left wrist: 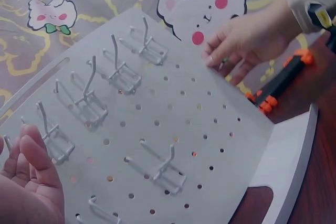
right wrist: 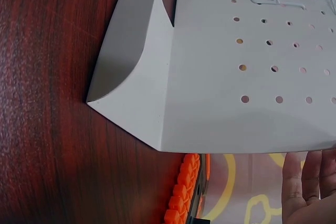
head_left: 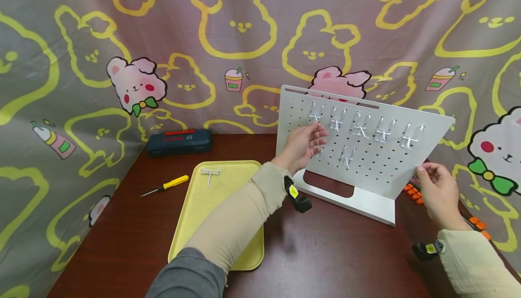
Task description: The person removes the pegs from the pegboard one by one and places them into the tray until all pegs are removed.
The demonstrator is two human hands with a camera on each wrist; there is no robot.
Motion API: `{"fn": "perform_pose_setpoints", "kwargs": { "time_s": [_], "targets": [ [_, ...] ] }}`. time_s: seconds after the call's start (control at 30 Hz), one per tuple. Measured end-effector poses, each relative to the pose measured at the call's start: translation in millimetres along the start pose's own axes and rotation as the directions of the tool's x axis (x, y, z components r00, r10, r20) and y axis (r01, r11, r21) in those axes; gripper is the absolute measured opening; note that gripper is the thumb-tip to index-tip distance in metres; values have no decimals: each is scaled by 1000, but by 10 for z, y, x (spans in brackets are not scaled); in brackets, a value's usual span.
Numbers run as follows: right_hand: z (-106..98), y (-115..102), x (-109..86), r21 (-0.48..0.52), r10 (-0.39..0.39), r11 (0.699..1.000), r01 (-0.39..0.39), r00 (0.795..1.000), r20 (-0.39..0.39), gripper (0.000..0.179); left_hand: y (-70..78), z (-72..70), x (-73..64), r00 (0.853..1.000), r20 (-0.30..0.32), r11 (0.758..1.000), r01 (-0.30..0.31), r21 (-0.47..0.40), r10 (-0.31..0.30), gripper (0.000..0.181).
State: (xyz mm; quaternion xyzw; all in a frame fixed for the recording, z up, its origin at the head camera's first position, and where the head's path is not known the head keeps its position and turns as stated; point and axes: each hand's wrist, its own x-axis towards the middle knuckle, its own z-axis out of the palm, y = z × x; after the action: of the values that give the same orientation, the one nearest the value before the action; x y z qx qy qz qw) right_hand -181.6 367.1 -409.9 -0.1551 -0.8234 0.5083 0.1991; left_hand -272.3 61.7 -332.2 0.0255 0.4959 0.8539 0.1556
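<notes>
A white pegboard with a folded base stands at the right of the table, wire hooks in a row along its top. Lower down hangs another hook, and part of one more shows beside my left hand. My left hand is before the board's left part, fingers loosely bent, its fingertips overlapping the leftmost top hook in the head view. At the right edge, my right hand pinches the board; in the right wrist view its fingers reach behind that edge.
A yellow tray left of the board bears a loose wire hook. Beside it lies a yellow-handled screwdriver, with a dark blue case behind. Black strips with orange pieces lie right of the board. Patterned cloth hangs behind.
</notes>
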Motion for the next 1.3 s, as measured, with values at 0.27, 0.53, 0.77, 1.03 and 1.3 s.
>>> {"fn": "perform_pose_setpoints", "kwargs": {
  "time_s": [0.27, 0.53, 0.77, 1.03, 1.3],
  "targets": [
    [22, 18, 4, -1, -4, 1000, 4, 1000, 1, 10, 22, 14, 31, 999, -33, 997, 23, -79, -26, 22],
    [32, 35, 2, -3, -2, 1000, 2, 1000, 3, 10, 26, 20, 36, 999, -21, 992, 42, -117, -44, 24],
    [38, 42, 1, -2, 1, 1000, -1, 1000, -1, 11, 45, -123, -24, 999, 48, 996, -27, 86, 23, 18],
    [23, 34, 5, 22, -7, 1000, 7, 1000, -5, 8, 183, -565, -107, 991, 38, 920, -131, 368, 126, 30],
    [-20, 53, 22, -1, -17, 1000, 17, 1000, 9, 9, 272, -1208, -184, 981, -80, 834, -106, 542, 177, 22]
  ]
}}
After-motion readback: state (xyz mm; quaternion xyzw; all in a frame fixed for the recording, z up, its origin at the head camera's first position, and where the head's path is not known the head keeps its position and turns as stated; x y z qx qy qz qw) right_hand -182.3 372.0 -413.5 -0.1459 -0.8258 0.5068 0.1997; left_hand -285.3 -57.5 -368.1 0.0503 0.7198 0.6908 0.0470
